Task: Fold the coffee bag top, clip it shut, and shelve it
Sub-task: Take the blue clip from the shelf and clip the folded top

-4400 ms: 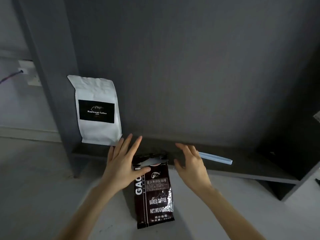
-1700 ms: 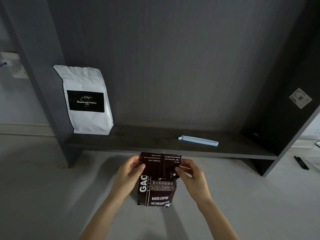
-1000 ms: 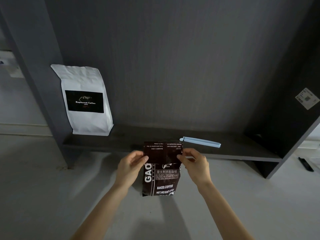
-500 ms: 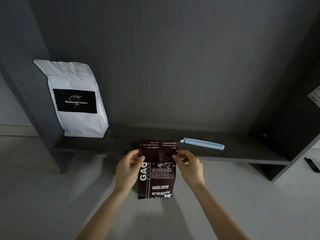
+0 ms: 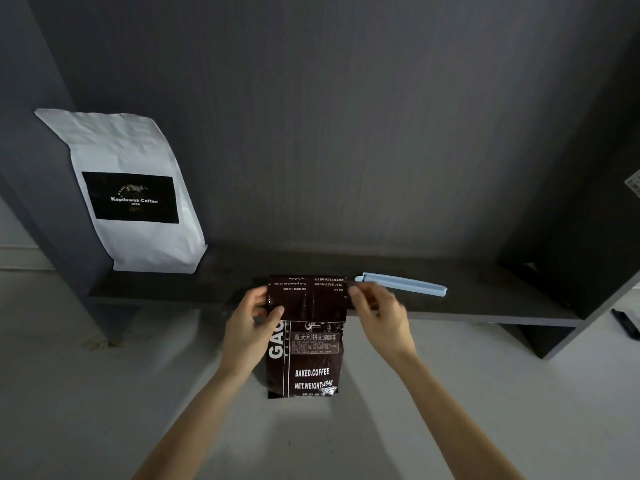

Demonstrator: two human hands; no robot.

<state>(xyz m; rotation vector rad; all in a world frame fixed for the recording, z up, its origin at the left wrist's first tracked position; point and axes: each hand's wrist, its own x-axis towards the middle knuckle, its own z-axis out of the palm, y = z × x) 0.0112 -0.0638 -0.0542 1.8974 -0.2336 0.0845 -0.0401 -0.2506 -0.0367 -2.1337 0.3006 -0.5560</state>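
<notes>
I hold the dark brown coffee bag (image 5: 304, 355) upright in front of the shelf edge, its top folded forward so upside-down print shows on the flap. My left hand (image 5: 251, 327) pinches the flap's left edge, thumb on the front. My right hand (image 5: 377, 311) is blurred beside the flap's right edge, fingers loosely apart with no grip that I can see. Just above that hand's fingertips a long light-blue clip (image 5: 403, 284) lies flat on the dark shelf board (image 5: 485, 308).
A white coffee bag (image 5: 131, 199) with a black label stands at the shelf's left end against the side panel. The cabinet's right wall (image 5: 588, 220) carries a small sticker. A black object (image 5: 625, 323) lies on the pale floor at far right.
The bag came up off the floor and its top was folded forward. Since half a second ago my right hand has slipped off the flap's right edge toward the clip; my left hand keeps its hold.
</notes>
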